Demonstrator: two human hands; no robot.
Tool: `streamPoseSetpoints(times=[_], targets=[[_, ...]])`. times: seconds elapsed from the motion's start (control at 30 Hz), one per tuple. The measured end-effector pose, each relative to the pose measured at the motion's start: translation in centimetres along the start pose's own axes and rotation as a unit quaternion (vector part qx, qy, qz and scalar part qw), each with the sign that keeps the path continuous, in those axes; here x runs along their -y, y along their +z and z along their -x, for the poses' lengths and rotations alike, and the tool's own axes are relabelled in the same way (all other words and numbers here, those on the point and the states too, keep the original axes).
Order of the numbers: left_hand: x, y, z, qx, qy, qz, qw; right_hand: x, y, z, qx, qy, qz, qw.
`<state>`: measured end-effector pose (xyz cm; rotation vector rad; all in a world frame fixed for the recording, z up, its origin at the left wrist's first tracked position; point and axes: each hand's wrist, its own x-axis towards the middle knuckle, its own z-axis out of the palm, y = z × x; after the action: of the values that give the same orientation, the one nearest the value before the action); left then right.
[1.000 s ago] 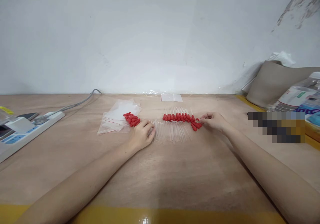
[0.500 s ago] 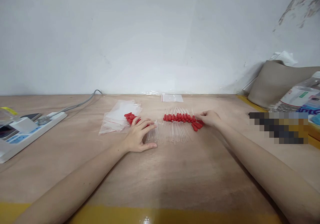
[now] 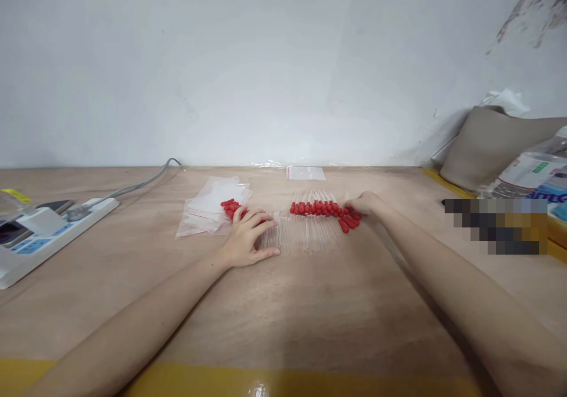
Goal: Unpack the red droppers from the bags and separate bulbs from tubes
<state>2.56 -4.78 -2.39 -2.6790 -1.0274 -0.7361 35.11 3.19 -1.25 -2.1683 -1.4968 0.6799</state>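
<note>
A row of clear glass dropper tubes [image 3: 305,234] lies across the middle of the wooden table [image 3: 283,314]. Behind it lies a row of droppers with red rubber bulbs [image 3: 321,208]. A small heap of loose red bulbs [image 3: 231,207] sits at the left. My left hand [image 3: 248,236] rests flat at the left end of the clear tubes, fingers stretched out. My right hand [image 3: 365,205] is at the right end of the red-bulbed row, fingers curled at the bulbs; what it grips is hidden.
Clear zip bags [image 3: 206,211] lie left of the bulbs, another small bag [image 3: 305,173] by the wall. A white power strip [image 3: 48,231] with a grey cable sits far left. A grey pouch [image 3: 491,143] and a plastic bottle [image 3: 527,169] stand at the right.
My left hand has gone from a curled grip on the tube ends to lying flat and spread. My right hand has drawn in closer to the red-bulbed row.
</note>
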Motion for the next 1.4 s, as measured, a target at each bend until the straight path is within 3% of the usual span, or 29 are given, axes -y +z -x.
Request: streamPoseSetpoints(times=[0.5, 0.63, 0.77, 0.87, 0.93, 1.03, 1.17, 1.4], targets=[[0.0, 0.0, 0.1, -0.010, -0.005, 0.002, 1.000, -0.5, -0.8, 0.7, 0.058, -0.005, -0.213, 0.975], [-0.1, 0.1, 0.0, -0.038, -0.013, -0.007, 0.999, -0.4, -1.2, 1.7, 0.026, -0.066, -0.232, 0.970], [-0.5, 0.5, -0.6, -0.110, -0.043, -0.034, 0.992, 0.5, -0.7, 4.9, -0.001, -0.170, -0.246, 0.954], [-1.2, 0.7, -1.3, -0.183, -0.048, -0.073, 0.979, 1.1, 1.0, 8.2, -0.046, -0.352, -0.170, 0.919], [-2.0, 0.8, -1.7, -0.212, -0.022, -0.101, 0.972, 1.3, 2.5, 9.9, -0.042, -0.425, -0.120, 0.896], [-3.2, 0.9, -2.1, -0.205, 0.044, -0.128, 0.969, 1.3, 4.7, 11.4, -0.075, -0.506, -0.067, 0.856], [-3.9, 1.4, -2.2, -0.189, 0.095, -0.134, 0.968, 1.4, 6.1, 11.8, -0.088, -0.536, -0.018, 0.839], [-3.6, 1.8, -1.8, -0.143, 0.074, -0.110, 0.981, 2.0, 5.7, 12.3, -0.094, -0.530, 0.063, 0.840]])
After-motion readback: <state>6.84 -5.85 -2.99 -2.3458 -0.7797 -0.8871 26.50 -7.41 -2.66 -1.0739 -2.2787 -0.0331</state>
